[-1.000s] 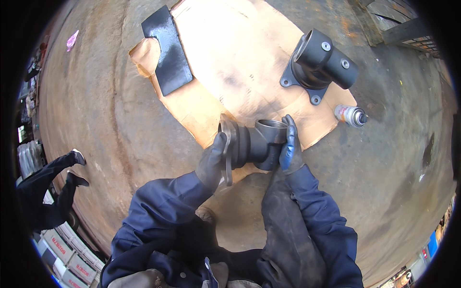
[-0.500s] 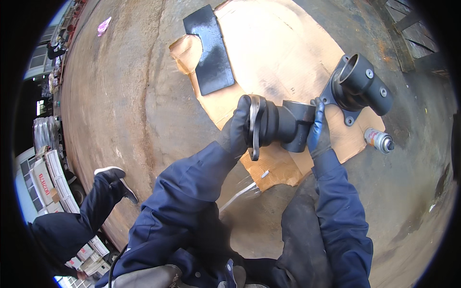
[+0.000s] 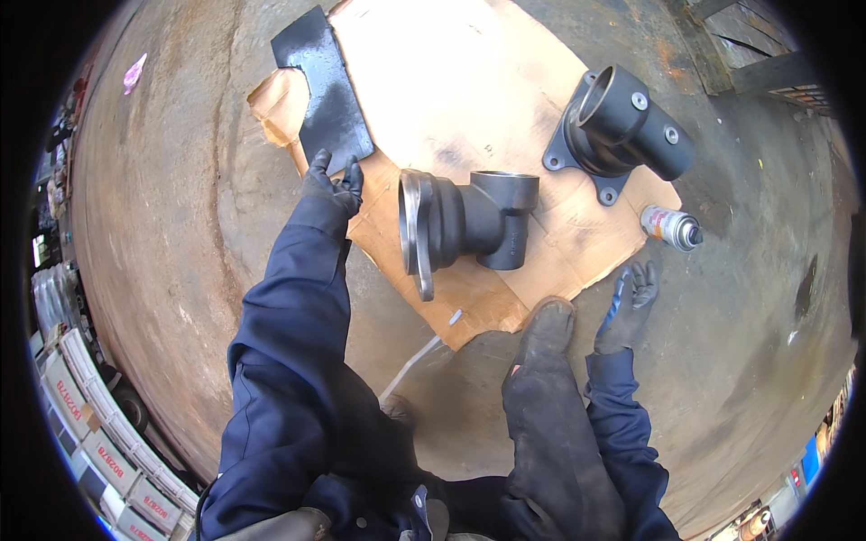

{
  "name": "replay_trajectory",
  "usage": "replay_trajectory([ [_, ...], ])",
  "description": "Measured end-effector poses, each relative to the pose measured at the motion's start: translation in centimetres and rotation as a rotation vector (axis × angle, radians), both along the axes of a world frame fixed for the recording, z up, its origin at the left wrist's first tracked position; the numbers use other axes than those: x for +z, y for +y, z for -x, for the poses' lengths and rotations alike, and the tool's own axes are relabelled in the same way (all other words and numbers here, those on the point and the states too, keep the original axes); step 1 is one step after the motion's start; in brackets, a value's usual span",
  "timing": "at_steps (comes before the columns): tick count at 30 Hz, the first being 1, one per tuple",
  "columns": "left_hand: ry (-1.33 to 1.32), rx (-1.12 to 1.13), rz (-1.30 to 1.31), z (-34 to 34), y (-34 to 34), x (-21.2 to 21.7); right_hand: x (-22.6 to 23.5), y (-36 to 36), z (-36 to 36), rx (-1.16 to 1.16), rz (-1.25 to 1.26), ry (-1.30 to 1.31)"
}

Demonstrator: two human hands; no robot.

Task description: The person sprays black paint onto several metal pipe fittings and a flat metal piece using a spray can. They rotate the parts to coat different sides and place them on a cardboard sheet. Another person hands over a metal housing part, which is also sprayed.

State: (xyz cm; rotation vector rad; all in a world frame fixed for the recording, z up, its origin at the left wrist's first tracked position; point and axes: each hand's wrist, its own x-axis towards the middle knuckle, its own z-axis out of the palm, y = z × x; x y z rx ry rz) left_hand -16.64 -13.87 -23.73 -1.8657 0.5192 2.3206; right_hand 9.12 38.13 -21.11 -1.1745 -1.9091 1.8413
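Flanged black casting (image 3: 465, 225) now set down on the cardboard sheet (image 3: 469, 81), let go by both hands since half a second ago. Left hand (image 3: 332, 185) empty, fingers spread, just left of its flange; right hand (image 3: 629, 302) released, open, below a spray can (image 3: 670, 226). Beyond the fingers: second black housing (image 3: 622, 126), flat black plate (image 3: 323, 90).

I am in a metal workshop or yard. The rough, stained concrete floor (image 3: 162, 234) carries a flattened cardboard sheet (image 3: 469, 81) with heavy black-painted cast housings (image 3: 469, 225) on it, a black steel plate (image 3: 327, 90) at its far left edge, and a spray can (image 3: 670, 227) off its right edge.
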Motion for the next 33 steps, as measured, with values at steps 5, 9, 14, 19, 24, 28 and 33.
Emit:
replay_trajectory([
  [5, -0.028, -0.007, 0.074, 1.8, -0.1, -1.6, -1.1, 6.0, 2.5, -0.095, -0.495, 0.002],
  [9, 0.021, -0.043, 0.227, 1.6, 0.3, -3.1, -2.0, 8.0, 6.4, -0.045, -0.468, 0.104],
  [14, 0.198, -0.032, 0.208, 1.1, -0.9, -3.2, -3.0, 8.6, 9.0, 0.019, -0.249, 0.188],
  [19, 0.327, -0.024, 0.265, -0.1, -3.3, 0.6, 1.8, 8.3, 6.6, 0.06, -0.35, 0.182],
  [24, 0.419, -0.098, 0.317, -4.3, -4.7, 3.7, 7.5, 4.5, 2.5, 0.202, -0.447, 0.226],
  [28, 0.441, -0.098, 0.307, -4.5, -4.5, 2.8, 8.1, 2.0, 2.0, 0.251, -0.221, 0.177],
  [33, 0.407, -0.098, 0.197, -3.0, -3.8, 0.9, 7.9, 0.5, 3.2, 0.382, -0.063, 0.128],
])
